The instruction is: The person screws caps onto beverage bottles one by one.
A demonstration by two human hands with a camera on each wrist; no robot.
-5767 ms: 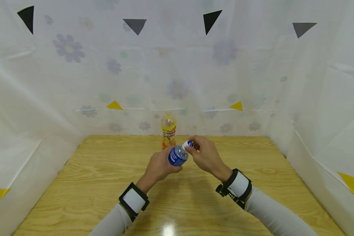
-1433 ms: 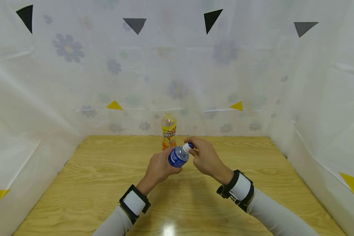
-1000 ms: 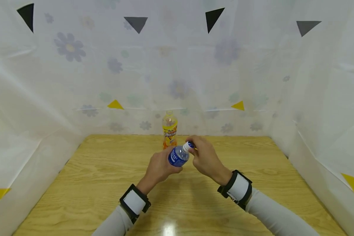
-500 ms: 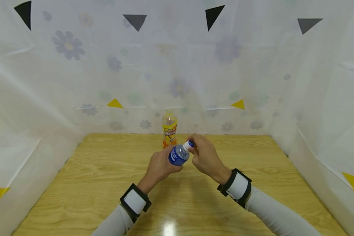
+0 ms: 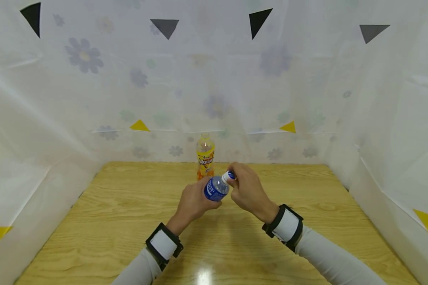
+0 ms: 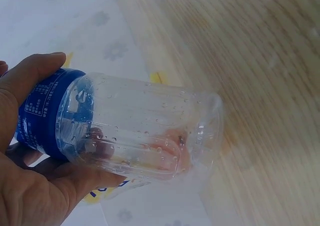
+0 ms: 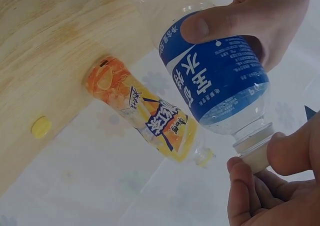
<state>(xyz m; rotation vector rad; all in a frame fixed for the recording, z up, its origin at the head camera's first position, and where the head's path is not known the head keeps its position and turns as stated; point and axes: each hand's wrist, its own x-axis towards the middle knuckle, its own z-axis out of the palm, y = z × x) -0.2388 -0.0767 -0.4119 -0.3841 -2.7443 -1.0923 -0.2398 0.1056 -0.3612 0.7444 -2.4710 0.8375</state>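
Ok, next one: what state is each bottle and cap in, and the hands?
Blue-labelled bottle: held tilted, seemingly empty but for droplets.
White cap: on that bottle's mouth; tightness unclear.
Orange-labelled bottle: upright, uncapped.
Yellow cap: lying loose on the table.
Left hand: gripping the blue-labelled bottle.
Right hand: pinching the white cap.

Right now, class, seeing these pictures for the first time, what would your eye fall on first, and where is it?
Probably the blue-labelled bottle, tilted near the middle of the head view, with the left hand round its body and the right hand pinching its white cap. Next comes the yellow-and-orange bottle, upright just beyond. The right wrist view adds a small yellow cap lying on the table.
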